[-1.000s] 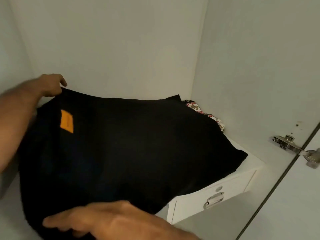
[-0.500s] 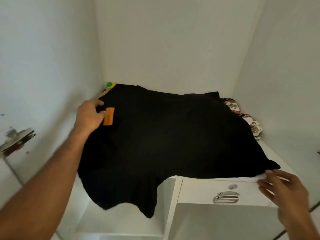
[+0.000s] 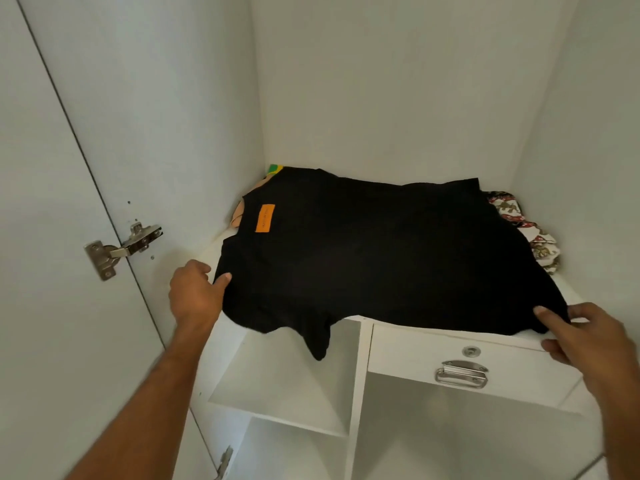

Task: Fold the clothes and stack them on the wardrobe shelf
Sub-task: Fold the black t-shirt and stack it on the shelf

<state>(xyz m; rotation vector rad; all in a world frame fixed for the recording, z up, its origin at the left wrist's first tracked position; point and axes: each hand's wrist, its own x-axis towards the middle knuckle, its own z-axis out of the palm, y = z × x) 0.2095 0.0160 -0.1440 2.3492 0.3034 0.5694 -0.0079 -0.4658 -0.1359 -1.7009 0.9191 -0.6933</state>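
Step in hand, by judgement: placing and squaring the folded black garment (image 3: 374, 258) on the wardrobe shelf (image 3: 571, 292); folding appears done.

Left of frame: a steel door hinge (image 3: 121, 245) on the wardrobe door. Lower left: the left hand (image 3: 195, 294) holds the garment's left edge, thumb on top of the cloth, the other fingers curled at its edge.

Centre: the garment lies across the shelf over other clothes, a green-and-yellow item (image 3: 274, 168) showing at its far left corner. Its near edge sags over the shelf front above an open compartment.

An orange label (image 3: 265, 218) sits on the garment, centre left; its writing is too small to read.

Right: a patterned fabric (image 3: 530, 233) protrudes beside the garment. Lower right: the right hand (image 3: 588, 341) pinches the near right corner, above a drawer with a metal handle (image 3: 462, 374).

Next move calls for drawing the overhanging edge back onto the stack, then letting go.
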